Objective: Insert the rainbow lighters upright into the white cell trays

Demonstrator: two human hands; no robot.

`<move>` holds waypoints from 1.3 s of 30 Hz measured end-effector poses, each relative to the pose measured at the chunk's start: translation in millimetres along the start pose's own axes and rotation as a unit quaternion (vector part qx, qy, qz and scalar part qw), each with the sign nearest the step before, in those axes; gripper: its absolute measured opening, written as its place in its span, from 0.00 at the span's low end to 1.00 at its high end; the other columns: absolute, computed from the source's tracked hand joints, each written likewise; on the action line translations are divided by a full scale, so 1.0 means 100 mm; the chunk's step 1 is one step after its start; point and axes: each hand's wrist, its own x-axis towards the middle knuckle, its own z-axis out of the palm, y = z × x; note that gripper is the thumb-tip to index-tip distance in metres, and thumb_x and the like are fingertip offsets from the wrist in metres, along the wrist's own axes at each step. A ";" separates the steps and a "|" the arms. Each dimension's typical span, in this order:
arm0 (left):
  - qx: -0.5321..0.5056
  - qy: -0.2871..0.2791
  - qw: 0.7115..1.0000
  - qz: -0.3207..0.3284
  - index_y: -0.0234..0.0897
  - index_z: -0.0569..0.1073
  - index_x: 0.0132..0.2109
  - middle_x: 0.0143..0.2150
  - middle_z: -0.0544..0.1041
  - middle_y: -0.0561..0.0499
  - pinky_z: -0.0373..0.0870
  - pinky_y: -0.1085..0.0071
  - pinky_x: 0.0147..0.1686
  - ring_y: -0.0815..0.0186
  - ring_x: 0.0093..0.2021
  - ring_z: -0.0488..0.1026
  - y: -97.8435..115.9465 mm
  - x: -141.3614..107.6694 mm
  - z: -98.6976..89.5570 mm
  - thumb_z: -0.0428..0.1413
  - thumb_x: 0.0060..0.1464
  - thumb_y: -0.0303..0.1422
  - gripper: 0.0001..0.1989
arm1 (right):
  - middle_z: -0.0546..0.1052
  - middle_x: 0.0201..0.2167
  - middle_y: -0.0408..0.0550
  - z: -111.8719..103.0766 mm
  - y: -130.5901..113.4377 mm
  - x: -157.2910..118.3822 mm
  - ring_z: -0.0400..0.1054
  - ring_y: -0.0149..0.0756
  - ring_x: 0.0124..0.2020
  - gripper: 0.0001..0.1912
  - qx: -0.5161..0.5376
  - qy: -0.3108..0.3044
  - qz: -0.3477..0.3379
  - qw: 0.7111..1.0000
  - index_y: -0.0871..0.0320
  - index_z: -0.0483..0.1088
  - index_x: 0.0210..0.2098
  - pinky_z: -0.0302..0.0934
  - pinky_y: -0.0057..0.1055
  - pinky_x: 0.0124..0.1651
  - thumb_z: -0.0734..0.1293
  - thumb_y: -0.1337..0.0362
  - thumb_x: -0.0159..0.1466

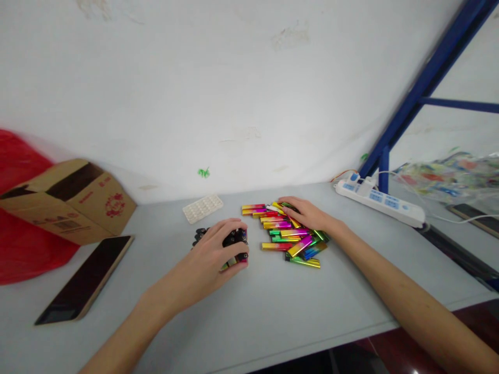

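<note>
My left hand (220,246) is curled round a tight row of slim pieces with black, ringed ends (235,237), standing on the table. Part of that row shows beyond the knuckles; the fingers and palm cover the rest. To the right lies a loose pile of slim, shiny multicoloured pieces that look like lighters (281,225), in yellow, red, magenta, green and blue. My right hand (305,212) rests over the far right side of this pile, fingers stretched out and laid on the pieces. Whether it grips any single piece is hidden.
A white moulded tray (202,208) lies near the wall. At left are an open cardboard box (93,208), a red bag (23,259) and a dark phone-like slab (86,278). A power strip (380,201) and blue frame (413,98) stand at right.
</note>
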 end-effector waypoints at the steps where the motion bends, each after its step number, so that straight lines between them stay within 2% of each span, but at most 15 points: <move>1: 0.008 0.003 1.000 0.004 0.44 0.78 0.47 0.66 0.67 0.43 0.64 0.50 0.68 0.51 0.70 0.61 -0.01 0.01 0.02 0.57 0.66 0.32 0.06 | 0.76 0.60 0.56 0.00 0.00 0.00 0.71 0.50 0.61 0.23 -0.001 0.000 -0.001 1.000 0.54 0.70 0.62 0.63 0.53 0.66 0.56 0.51 0.76; 7: 0.021 0.015 1.000 0.013 0.50 0.76 0.57 0.64 0.68 0.43 0.68 0.51 0.64 0.52 0.65 0.67 0.00 0.00 0.04 0.58 0.64 0.30 0.16 | 0.76 0.60 0.55 0.01 0.01 0.01 0.71 0.49 0.60 0.23 -0.002 -0.002 -0.007 1.000 0.53 0.69 0.62 0.63 0.52 0.65 0.55 0.50 0.76; 11: -0.040 0.040 0.998 -0.002 0.48 0.72 0.63 0.67 0.67 0.41 0.70 0.57 0.63 0.54 0.64 0.69 0.01 0.03 -0.10 0.60 0.63 0.36 0.22 | 0.76 0.60 0.56 0.00 0.00 0.01 0.71 0.48 0.60 0.24 -0.001 -0.003 -0.013 1.000 0.54 0.69 0.62 0.64 0.50 0.65 0.55 0.50 0.77; 13: -0.059 0.076 0.995 -0.022 0.44 0.73 0.61 0.65 0.71 0.41 0.69 0.57 0.64 0.55 0.63 0.71 -0.04 0.14 -0.21 0.58 0.65 0.37 0.19 | 0.76 0.60 0.57 0.00 0.01 0.01 0.71 0.48 0.60 0.24 0.003 -0.003 -0.015 1.000 0.56 0.69 0.62 0.63 0.49 0.65 0.55 0.51 0.77; 15: -0.066 0.096 0.992 -0.047 0.41 0.77 0.55 0.57 0.77 0.43 0.71 0.59 0.62 0.58 0.58 0.75 -0.17 0.33 -0.30 0.54 0.67 0.38 0.14 | 0.76 0.60 0.58 0.01 0.03 0.02 0.70 0.48 0.60 0.24 0.004 -0.003 -0.016 1.000 0.57 0.69 0.62 0.63 0.49 0.66 0.55 0.51 0.77; 18: -0.077 0.024 0.994 -0.078 0.37 0.80 0.46 0.45 0.83 0.46 0.78 0.65 0.49 0.62 0.43 0.80 -0.43 0.70 -0.34 0.55 0.65 0.42 0.15 | 0.76 0.59 0.59 0.04 0.06 0.02 0.71 0.49 0.60 0.24 0.000 0.006 -0.017 1.000 0.58 0.70 0.61 0.63 0.50 0.65 0.56 0.52 0.77; 19: -0.077 0.001 0.994 -0.079 0.37 0.81 0.45 0.44 0.83 0.46 0.78 0.67 0.46 0.62 0.41 0.80 -0.53 0.83 -0.31 0.54 0.65 0.41 0.15 | 0.76 0.59 0.59 0.05 0.07 0.03 0.71 0.49 0.60 0.23 -0.001 0.009 -0.019 1.000 0.58 0.70 0.61 0.63 0.50 0.65 0.56 0.52 0.77; 21: -0.052 -0.023 0.996 -0.074 0.34 0.81 0.46 0.45 0.84 0.44 0.78 0.68 0.45 0.63 0.40 0.81 -0.70 1.06 -0.22 0.53 0.64 0.39 0.16 | 0.77 0.58 0.59 0.06 0.09 0.03 0.71 0.48 0.59 0.23 -0.003 0.013 -0.025 1.000 0.58 0.70 0.60 0.64 0.50 0.65 0.56 0.52 0.77; 22: -0.026 -0.057 0.996 -0.062 0.34 0.81 0.47 0.45 0.84 0.43 0.77 0.68 0.45 0.62 0.41 0.81 -0.78 1.15 -0.16 0.54 0.63 0.38 0.16 | 0.77 0.58 0.59 0.06 0.10 0.03 0.71 0.48 0.59 0.23 -0.004 0.013 -0.027 1.000 0.58 0.70 0.60 0.64 0.49 0.65 0.56 0.52 0.77; 25: -0.008 -0.101 0.994 -0.047 0.33 0.82 0.48 0.46 0.84 0.42 0.75 0.69 0.45 0.60 0.43 0.81 -0.95 1.36 0.04 0.58 0.57 0.35 0.16 | 0.77 0.58 0.59 0.07 0.13 0.04 0.71 0.47 0.59 0.23 -0.009 0.012 -0.032 0.999 0.58 0.70 0.61 0.63 0.48 0.65 0.56 0.52 0.77; 28: -0.002 -0.116 0.992 -0.045 0.34 0.83 0.49 0.47 0.85 0.42 0.73 0.69 0.46 0.59 0.45 0.80 -1.04 1.43 0.20 0.58 0.57 0.36 0.17 | 0.77 0.58 0.60 0.08 0.15 0.05 0.71 0.47 0.59 0.23 -0.013 0.010 -0.033 0.999 0.60 0.70 0.61 0.63 0.48 0.65 0.56 0.53 0.77; 31: -0.009 -0.141 0.989 -0.048 0.36 0.84 0.49 0.45 0.85 0.44 0.71 0.71 0.45 0.60 0.44 0.80 -1.09 1.42 0.27 0.58 0.57 0.34 0.16 | 0.77 0.58 0.59 0.08 0.16 0.05 0.71 0.47 0.59 0.23 -0.011 0.010 -0.033 0.999 0.59 0.70 0.61 0.63 0.47 0.65 0.56 0.53 0.77; 35: -0.034 -0.176 0.981 -0.068 0.36 0.83 0.52 0.42 0.86 0.46 0.70 0.72 0.42 0.60 0.41 0.80 -1.14 1.39 0.24 0.57 0.56 0.33 0.18 | 0.77 0.58 0.59 0.08 0.16 0.05 0.71 0.47 0.59 0.23 -0.007 0.009 -0.031 0.999 0.60 0.70 0.61 0.62 0.47 0.65 0.57 0.52 0.77; 39: -0.076 -0.210 0.970 -0.098 0.37 0.82 0.54 0.36 0.86 0.49 0.69 0.74 0.36 0.62 0.36 0.80 -1.14 1.37 0.18 0.59 0.55 0.37 0.21 | 0.76 0.58 0.60 0.07 0.13 0.05 0.71 0.47 0.59 0.23 -0.006 0.009 -0.032 0.999 0.60 0.70 0.60 0.62 0.47 0.65 0.57 0.53 0.77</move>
